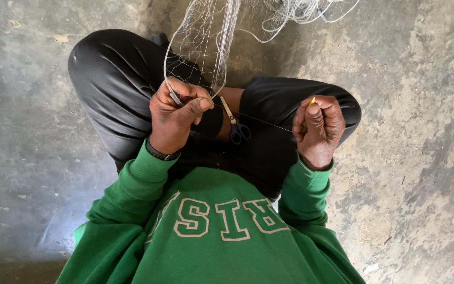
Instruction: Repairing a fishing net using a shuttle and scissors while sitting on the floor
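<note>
Head view: the white fishing net point(206, 37) runs off the top edge, so its full spread is cut off, and its fine mesh is hard to trace against the grey concrete floor point(426, 158). The yellow netting needle point(311, 101) shows only as a tip above the right hand point(319, 129); the rest is hidden inside the fist. A thin line point(258, 120) stretches taut between the two hands. The left hand point(177, 115) is raised over the left knee, fingers pinched shut on the net's lower edge, wrist bent inward. The right hand is curled closed around the needle, knuckles up, well apart from the left. Small scissors point(236, 125) lie on the lap between the hands, partly lost against the black trousers point(116, 79)
</note>
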